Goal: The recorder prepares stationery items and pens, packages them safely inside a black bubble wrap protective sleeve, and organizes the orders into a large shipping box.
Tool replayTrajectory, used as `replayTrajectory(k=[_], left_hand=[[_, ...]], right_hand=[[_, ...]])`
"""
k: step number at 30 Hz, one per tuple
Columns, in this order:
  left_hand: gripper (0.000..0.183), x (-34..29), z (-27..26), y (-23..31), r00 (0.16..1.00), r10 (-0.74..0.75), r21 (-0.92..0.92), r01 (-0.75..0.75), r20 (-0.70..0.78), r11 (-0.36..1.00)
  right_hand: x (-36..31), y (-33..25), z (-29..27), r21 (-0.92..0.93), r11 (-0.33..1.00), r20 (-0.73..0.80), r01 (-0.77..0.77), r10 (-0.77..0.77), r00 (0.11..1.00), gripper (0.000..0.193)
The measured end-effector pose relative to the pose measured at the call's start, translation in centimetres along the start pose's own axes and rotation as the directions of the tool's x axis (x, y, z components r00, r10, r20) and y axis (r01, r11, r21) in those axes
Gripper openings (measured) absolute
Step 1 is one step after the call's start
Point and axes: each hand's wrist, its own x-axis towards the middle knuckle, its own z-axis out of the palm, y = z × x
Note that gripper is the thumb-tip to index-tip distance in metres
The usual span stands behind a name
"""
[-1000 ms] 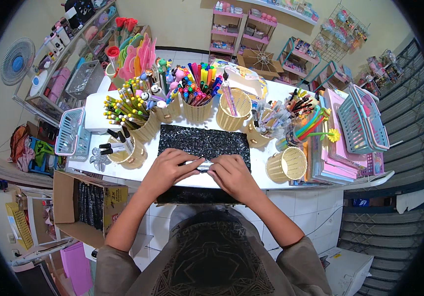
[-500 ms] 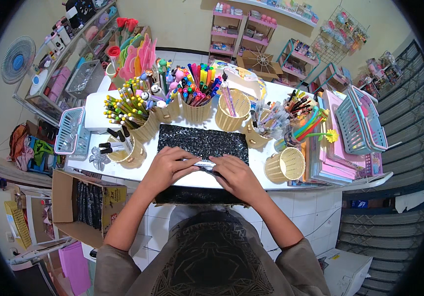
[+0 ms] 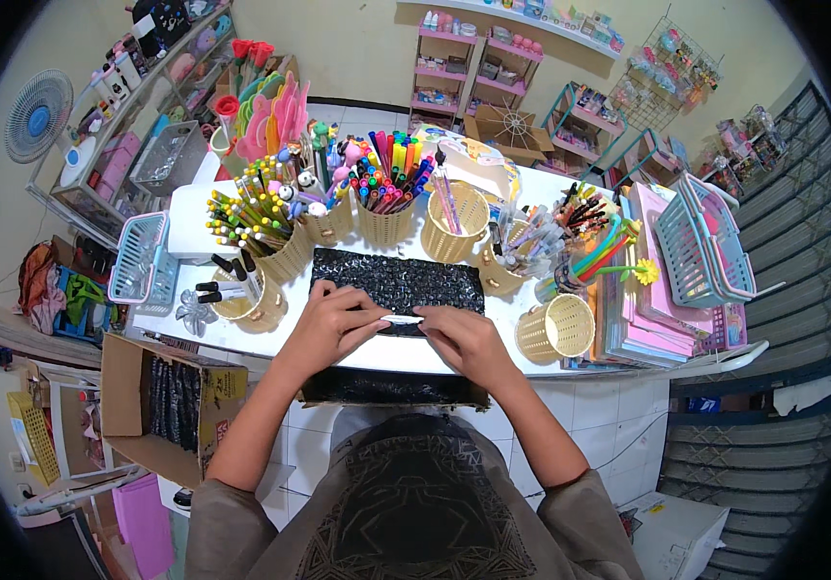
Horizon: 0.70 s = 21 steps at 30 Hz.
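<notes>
Between my two hands is a slim white stick-like thing [image 3: 401,319], too small to identify. My left hand [image 3: 340,324] pinches one end of it, fingers bent. At the other end, the fingertips of my right hand [image 3: 464,336] close on it. Beneath both hands a sheet of black bubble wrap [image 3: 396,275] lies flat on the white table [image 3: 309,353]. My fingers cover part of the sheet's near edge.
Woven cream cups of pens line the table's far side, including a cup of coloured markers [image 3: 386,222]. An unfilled woven cup [image 3: 555,329] stands right, beside stacked papers and a blue basket [image 3: 705,242]. A cardboard box [image 3: 169,406] holds black wrap at lower left.
The white stick-like thing has turned slightly, and the dark marking on it no longer shows. My right hand has shifted a little. The bubble wrap lies in much the same place.
</notes>
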Motion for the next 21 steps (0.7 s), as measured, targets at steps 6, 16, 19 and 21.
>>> replayTrajectory(k=[6,16,19,21], left_hand=[[0.018,0.5,-0.1,0.0,0.999,0.0,-0.023,-0.001,-0.033,1.0],[0.017,1.2,-0.6,0.6,0.995,-0.094,-0.03,0.095,0.026,0.995],[0.017,1.4,-0.6,0.6,0.996,-0.092,-0.014,0.092,0.01,0.996],[0.017,1.3,-0.4,0.6,0.996,-0.09,-0.011,0.09,0.005,0.996]], right_hand=[[-0.5,0.9,0.4,-0.114,0.982,0.014,0.151,-0.151,0.988,0.031],[0.3,0.4,-0.2,-0.175,0.975,0.023,0.136,-0.134,0.991,0.029],[0.5,1.1,0.2,-0.061,0.996,-0.025,0.072,-0.074,0.997,0.028],[0.4,1.4,0.3,-0.022,0.999,-0.055,0.05,-0.051,0.997,0.029]])
